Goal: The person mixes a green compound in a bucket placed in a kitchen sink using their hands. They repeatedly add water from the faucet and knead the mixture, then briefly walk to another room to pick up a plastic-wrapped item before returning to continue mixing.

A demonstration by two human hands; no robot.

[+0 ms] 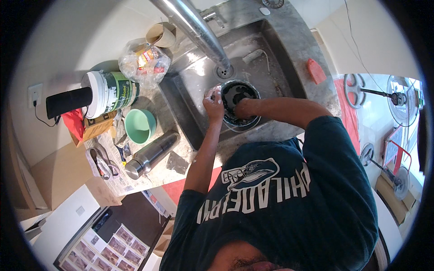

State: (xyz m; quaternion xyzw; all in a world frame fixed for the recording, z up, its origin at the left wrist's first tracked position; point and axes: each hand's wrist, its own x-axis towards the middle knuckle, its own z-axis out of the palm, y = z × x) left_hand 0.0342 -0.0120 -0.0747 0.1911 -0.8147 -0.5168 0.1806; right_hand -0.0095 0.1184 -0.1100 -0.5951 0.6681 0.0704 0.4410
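Note:
A dark bucket with a thin wire handle stands in the steel sink, and whitish smears show around its inside. My left hand, its fingers spotted with white, is closed on the bucket's left rim. My right hand reaches down inside the bucket from the right. Its fingers are bent around or against something dark in there, too hidden to name. Behind the bucket is the drain. A small paint roller with a bent wire handle lies at the back of the basin.
A thick steel faucet hangs over the sink. On the left counter are a plastic bag, a white-and-green paint bucket, a mint bowl and a steel bottle. A red object lies on the right counter.

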